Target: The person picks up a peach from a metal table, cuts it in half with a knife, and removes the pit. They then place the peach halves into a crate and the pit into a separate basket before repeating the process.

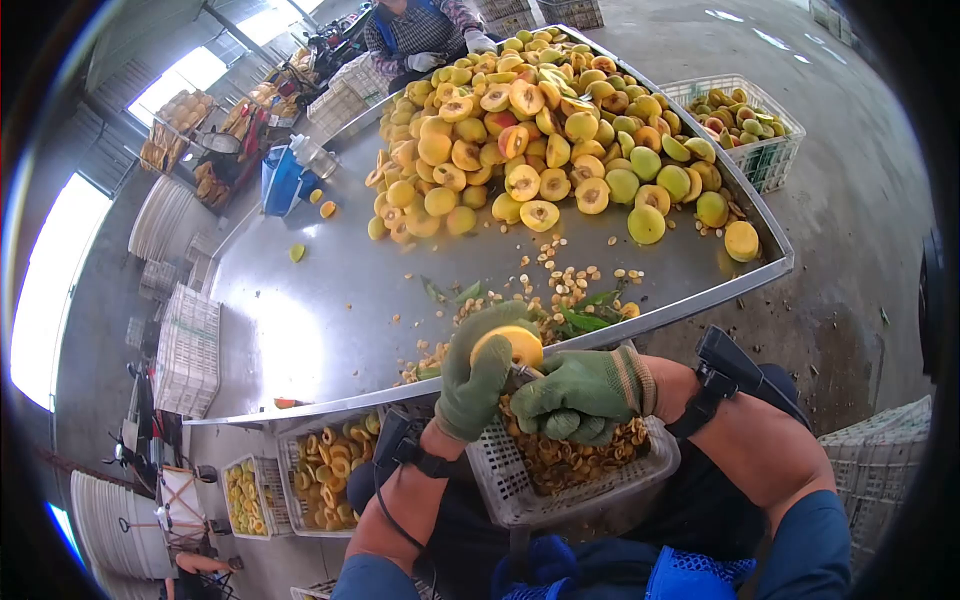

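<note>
Steel worktop (320, 300); heap of peaches (540, 130) at 12 o'clock; loose pits (570, 280), leaves (585, 320); crate of peaches (745, 125) at 2 o'clock; crate of halves (330, 470) at 7 o'clock.

A fruit pile (540, 130) lies on the far half of the table (330, 300), with loose pits (560, 285) strewn before it. Below the front edge, seemingly on the person's lap, sits a basket (520, 490), a peach (508, 345) just above it. A crate (750, 125) stands right of the table, and a second crate (330, 470) is under its left front.

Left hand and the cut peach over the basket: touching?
Touching. Head view: the left hand has its gloved fingers wrapped over the peach, no gap.
</note>
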### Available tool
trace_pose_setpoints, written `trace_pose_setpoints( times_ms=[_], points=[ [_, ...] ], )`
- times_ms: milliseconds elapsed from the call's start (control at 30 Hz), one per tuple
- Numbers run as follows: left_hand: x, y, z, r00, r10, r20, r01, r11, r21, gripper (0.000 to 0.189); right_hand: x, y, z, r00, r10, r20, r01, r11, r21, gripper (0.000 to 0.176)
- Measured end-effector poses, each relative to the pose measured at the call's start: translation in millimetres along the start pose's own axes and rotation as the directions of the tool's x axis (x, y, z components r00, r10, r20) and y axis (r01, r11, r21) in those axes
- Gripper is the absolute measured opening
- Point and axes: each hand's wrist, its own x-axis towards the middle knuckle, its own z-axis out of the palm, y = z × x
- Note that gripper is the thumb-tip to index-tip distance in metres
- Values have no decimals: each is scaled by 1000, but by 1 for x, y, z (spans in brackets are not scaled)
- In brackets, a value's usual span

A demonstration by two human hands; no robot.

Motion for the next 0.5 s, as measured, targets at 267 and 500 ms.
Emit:
trace_pose_setpoints(
  times_ms=[267, 500],
  points=[
    [16, 29, -7, 967, -68, 247, 47, 995, 89, 59, 10, 18, -16, 919, -52, 392, -83, 944, 320, 27],
    [7, 15, -18, 995, -84, 55, 95, 960, -265, 68, 15, 32, -11, 892, -46, 450, -128, 928, 350, 33]
  ],
)
